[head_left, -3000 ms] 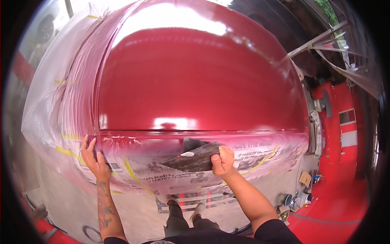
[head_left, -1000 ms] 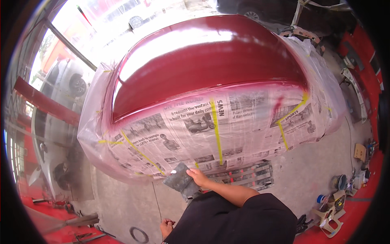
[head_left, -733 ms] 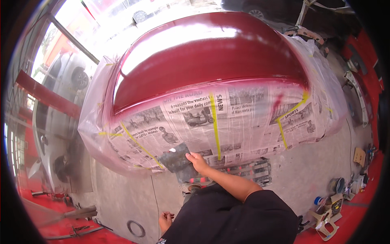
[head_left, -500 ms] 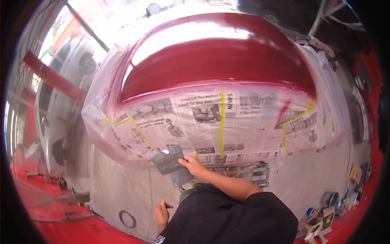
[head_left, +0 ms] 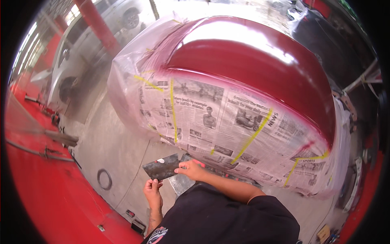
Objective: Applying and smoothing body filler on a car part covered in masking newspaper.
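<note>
Both my hands are on a thin, dark grey rectangular plate with a small white dab near its upper edge. My right hand pinches its right end between thumb and fingers. At the lower edge, my left hand grips it with closed fingertips. Below the plate, a lighter grey flat surface shows in part; what it belongs to I cannot tell. Ahead stands a glossy dark red car panel, bordered by newspaper masking with yellow tape strips and clear plastic sheeting.
A dusty silver car is parked at the far left, near a red post. A dark ring lies on the concrete floor. Red surfaces border the lower left. A dark covered vehicle stands at the far right.
My left hand has come up and taken hold of the plate's lower edge, while my right hand keeps its grip. The view has turned left, so the masked car sits further right and tilted.
</note>
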`<state>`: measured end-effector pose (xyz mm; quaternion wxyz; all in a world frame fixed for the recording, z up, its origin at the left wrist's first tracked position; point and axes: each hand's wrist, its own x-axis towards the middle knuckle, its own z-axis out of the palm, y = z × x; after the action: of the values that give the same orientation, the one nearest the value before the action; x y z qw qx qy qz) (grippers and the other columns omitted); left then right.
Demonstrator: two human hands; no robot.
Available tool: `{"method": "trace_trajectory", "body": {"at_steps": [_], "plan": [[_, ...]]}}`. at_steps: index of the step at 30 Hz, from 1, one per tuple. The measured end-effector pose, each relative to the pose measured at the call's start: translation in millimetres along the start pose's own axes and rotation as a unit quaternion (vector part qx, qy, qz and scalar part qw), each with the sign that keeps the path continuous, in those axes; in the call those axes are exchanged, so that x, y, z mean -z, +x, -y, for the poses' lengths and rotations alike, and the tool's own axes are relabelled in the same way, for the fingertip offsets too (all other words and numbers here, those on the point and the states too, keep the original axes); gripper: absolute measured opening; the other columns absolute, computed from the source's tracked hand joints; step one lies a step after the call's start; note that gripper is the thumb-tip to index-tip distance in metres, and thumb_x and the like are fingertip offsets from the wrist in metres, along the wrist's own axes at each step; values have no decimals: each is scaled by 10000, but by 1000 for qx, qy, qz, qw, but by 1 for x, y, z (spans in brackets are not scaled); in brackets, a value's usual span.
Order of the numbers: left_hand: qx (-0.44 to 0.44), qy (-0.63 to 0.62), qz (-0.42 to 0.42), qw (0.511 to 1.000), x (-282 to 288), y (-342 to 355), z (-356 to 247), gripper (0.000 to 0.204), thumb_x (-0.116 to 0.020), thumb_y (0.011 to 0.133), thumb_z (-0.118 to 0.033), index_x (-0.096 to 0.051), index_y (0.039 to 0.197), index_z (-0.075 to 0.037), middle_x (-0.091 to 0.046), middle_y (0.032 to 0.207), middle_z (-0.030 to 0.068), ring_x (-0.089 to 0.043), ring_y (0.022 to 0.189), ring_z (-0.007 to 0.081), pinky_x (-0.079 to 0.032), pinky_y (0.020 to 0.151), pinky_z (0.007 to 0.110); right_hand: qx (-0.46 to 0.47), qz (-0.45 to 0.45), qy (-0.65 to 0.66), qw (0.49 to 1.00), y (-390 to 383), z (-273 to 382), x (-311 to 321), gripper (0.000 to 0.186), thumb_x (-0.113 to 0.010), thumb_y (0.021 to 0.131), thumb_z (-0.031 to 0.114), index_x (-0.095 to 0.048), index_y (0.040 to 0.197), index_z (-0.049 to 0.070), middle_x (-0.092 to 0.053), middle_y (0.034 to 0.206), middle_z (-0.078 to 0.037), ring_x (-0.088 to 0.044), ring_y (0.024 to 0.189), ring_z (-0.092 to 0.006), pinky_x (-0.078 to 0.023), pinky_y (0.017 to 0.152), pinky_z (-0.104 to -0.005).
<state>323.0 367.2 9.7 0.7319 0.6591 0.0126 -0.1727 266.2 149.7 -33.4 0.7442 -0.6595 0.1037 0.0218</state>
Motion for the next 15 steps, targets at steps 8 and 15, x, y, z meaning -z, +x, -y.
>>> {"method": "trace_trajectory", "body": {"at_steps": [8, 15], "plan": [[-27, -133, -129, 982, 81, -10, -20, 135, -582, 980, -176, -534, 888, -91, -659, 816, 60, -674, 738, 176, -544, 703, 306, -154, 32, -76, 985, 38, 9, -26, 394, -596, 959, 363, -682, 782, 22, -603, 686, 10, -531, 674, -86, -424, 635, -283], [-110, -219, -266, 932, 154, -45, -33, 120, -577, 970, -132, -552, 1069, -71, -663, 992, 46, -663, 794, 164, -545, 756, 340, 59, 33, -125, 990, 82, -30, -61, 543, -739, 831, 126, -504, 1300, -15, -617, 1202, -134, -540, 1181, -231, -387, 1044, -353]]}}
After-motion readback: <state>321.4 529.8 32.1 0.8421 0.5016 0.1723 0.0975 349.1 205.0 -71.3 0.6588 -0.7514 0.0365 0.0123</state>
